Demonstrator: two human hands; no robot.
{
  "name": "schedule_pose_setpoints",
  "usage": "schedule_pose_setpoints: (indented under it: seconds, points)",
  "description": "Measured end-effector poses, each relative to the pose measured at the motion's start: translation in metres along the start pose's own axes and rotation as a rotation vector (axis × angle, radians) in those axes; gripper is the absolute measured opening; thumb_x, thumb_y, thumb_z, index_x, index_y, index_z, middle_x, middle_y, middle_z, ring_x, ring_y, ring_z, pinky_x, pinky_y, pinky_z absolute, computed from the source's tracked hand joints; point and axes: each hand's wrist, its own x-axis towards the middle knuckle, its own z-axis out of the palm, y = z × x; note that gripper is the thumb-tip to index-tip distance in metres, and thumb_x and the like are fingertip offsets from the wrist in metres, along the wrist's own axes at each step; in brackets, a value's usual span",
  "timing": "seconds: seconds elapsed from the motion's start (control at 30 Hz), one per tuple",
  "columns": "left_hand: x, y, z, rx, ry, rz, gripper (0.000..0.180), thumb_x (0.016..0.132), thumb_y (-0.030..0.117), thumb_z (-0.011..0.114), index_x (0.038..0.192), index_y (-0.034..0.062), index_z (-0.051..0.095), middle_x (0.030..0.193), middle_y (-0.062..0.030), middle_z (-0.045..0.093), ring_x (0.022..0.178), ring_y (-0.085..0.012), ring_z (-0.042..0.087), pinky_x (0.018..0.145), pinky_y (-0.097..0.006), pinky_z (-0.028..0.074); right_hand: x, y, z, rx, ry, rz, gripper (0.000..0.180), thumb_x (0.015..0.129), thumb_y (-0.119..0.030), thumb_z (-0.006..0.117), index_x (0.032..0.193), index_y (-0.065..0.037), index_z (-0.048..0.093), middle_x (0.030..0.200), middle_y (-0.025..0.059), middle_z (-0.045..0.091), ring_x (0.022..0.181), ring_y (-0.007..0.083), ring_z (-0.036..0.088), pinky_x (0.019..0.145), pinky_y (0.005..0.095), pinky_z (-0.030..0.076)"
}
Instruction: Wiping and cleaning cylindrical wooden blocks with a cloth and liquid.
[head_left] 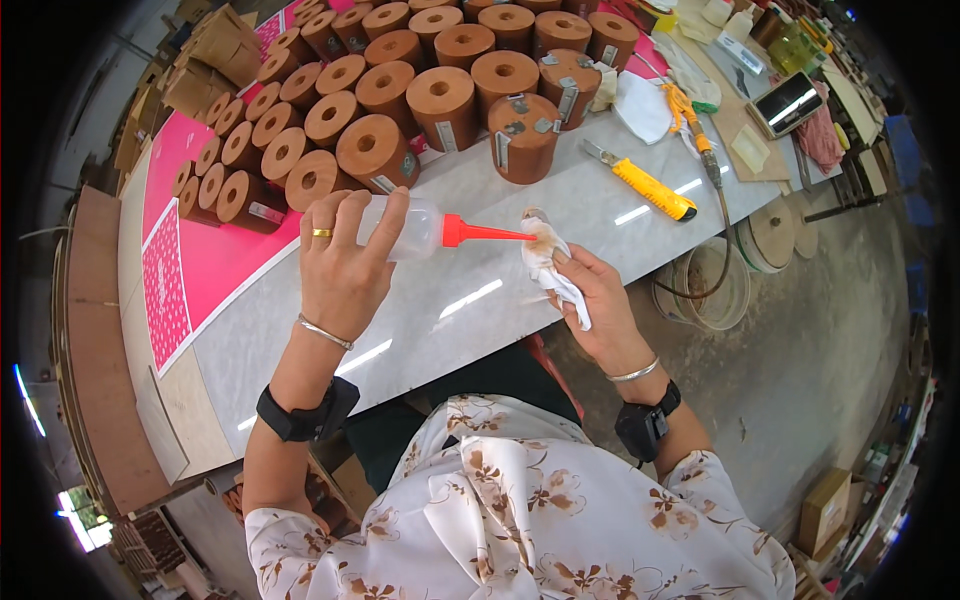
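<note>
My left hand [345, 260] is wrapped round a translucent squeeze bottle [415, 230] with a long red nozzle. The bottle lies tipped sideways, and its nozzle tip meets a white cloth [545, 262]. That cloth, stained brown near its top, is bunched in my right hand [600, 305]. Both hands are above the near part of the grey marble-like tabletop [420, 320]. Beyond them stands a brown wooden cylinder [525, 145] with small metal pieces on its top and a metal plate on its side. A similar cylinder [568, 85] is just behind it.
Several brown cylinders with centre holes [375, 140] crowd the far left on a pink sheet [220, 260]. To the right lie a yellow utility knife [640, 182], an orange-handled tool with a hose [700, 140] and a phone [787, 103]. Buckets [715, 290] stand on the floor beyond the table's right edge.
</note>
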Motion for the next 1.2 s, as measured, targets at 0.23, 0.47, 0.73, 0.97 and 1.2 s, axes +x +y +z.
schedule_pose_setpoints:
  seconds: [0.23, 0.47, 0.73, 0.97, 1.2]
  points:
    - [0.004, -0.004, 0.000, 0.027, -0.005, 0.001, 0.071, 0.052, 0.002, 0.075, 0.121, 0.0149, 0.060, 0.102, -0.0092, 0.055, 0.100, -0.0280, 0.053, 0.083, -0.041, 0.043, 0.000, 0.000, -0.002, -0.053, -0.018, -0.028, 0.027, 0.095, -0.017, 0.057, 0.115, 0.002, 0.062, 0.080, 0.0008, 0.060, 0.059, 0.0038, 0.047, 0.049, 0.0165, 0.036]
    - [-0.003, -0.001, 0.012, -0.089, -0.010, -0.056, 0.070, 0.052, 0.005, 0.076, 0.120, 0.0127, 0.060, 0.102, -0.0104, 0.055, 0.098, -0.0297, 0.052, 0.083, -0.042, 0.042, -0.004, -0.006, 0.004, -0.060, -0.043, -0.018, 0.026, 0.095, -0.015, 0.055, 0.114, 0.002, 0.061, 0.079, -0.0006, 0.059, 0.059, 0.0029, 0.047, 0.050, 0.0158, 0.036]
    - [-0.002, 0.053, 0.079, -0.701, -0.095, -0.419, 0.072, 0.066, 0.032, 0.083, 0.127, 0.0087, 0.053, 0.115, -0.0149, 0.056, 0.108, -0.0351, 0.050, 0.094, -0.044, 0.042, -0.028, -0.034, 0.005, -0.240, 0.171, -0.216, 0.026, 0.096, -0.012, 0.050, 0.117, 0.002, 0.057, 0.082, -0.0007, 0.059, 0.059, 0.0016, 0.051, 0.049, 0.0145, 0.039]
    - [-0.002, 0.069, 0.108, -0.903, -0.078, -0.526, 0.084, 0.069, 0.036, 0.083, 0.134, 0.0031, 0.041, 0.121, -0.0184, 0.055, 0.116, -0.0344, 0.050, 0.097, -0.041, 0.043, -0.033, -0.017, -0.014, -0.046, 0.155, -0.163, 0.028, 0.095, -0.011, 0.051, 0.120, 0.001, 0.056, 0.091, 0.0036, 0.062, 0.077, 0.0069, 0.062, 0.058, 0.0181, 0.048]
    - [-0.071, -0.014, 0.079, -0.856, 0.135, -1.112, 0.083, 0.068, 0.035, 0.083, 0.129, -0.0025, 0.042, 0.116, -0.0157, 0.050, 0.105, -0.0246, 0.053, 0.086, -0.036, 0.046, -0.026, -0.013, -0.027, -0.543, -0.115, -0.389, 0.040, 0.094, -0.026, 0.051, 0.128, -0.004, 0.049, 0.110, 0.0112, 0.059, 0.102, 0.0223, 0.058, 0.069, 0.0316, 0.054]
